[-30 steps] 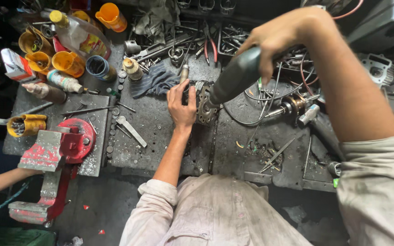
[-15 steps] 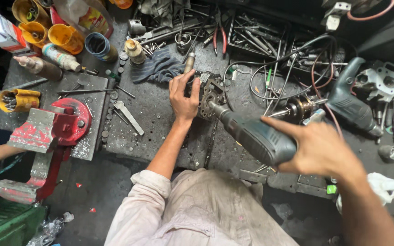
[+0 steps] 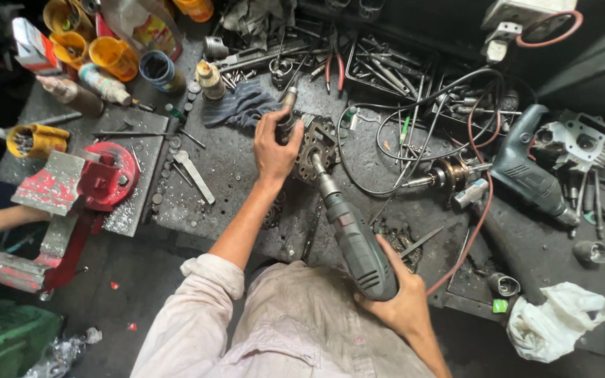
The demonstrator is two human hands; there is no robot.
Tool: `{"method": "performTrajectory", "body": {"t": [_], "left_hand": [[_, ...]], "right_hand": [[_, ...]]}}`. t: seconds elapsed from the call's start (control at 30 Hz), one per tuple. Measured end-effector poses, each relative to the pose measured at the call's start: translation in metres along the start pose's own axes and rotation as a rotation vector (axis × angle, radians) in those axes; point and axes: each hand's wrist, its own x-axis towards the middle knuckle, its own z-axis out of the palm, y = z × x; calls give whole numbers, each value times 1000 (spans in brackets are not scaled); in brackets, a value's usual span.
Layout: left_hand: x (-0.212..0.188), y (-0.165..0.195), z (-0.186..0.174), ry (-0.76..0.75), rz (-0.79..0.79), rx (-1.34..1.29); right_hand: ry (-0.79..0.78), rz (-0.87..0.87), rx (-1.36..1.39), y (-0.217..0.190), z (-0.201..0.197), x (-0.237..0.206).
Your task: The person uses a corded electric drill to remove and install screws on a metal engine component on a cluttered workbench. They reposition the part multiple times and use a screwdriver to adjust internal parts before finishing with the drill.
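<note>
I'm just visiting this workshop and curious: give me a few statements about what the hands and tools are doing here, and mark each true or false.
1. The right hand grips a grey power drill. True.
2. The left hand lies flat on the red vise. False: it is at the round metal part on the bench, away from the vise.
3. The drill's tip points toward the round metal part. True.
4. A white plastic bag lies beside the yellow cups. False: it lies at the bench's opposite end.
</note>
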Motion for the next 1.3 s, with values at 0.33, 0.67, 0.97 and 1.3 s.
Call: {"method": "performTrajectory", "body": {"t": [0.33,0.67,0.97,1.3], "left_hand": [[30,26,-24,-351,-454,210],[-50,-31,-15,-190,-947,-757],[-74,-55,-21,-342,-864,-594],[-63,-62,-51,-661,-552,-551]], "right_hand": [[127,-42,443,133,-52,-44],[190,96,555,173,-71,-78],[56,62,480,149,-78,-66],[-193,65,69,68,-85,-28]]}}
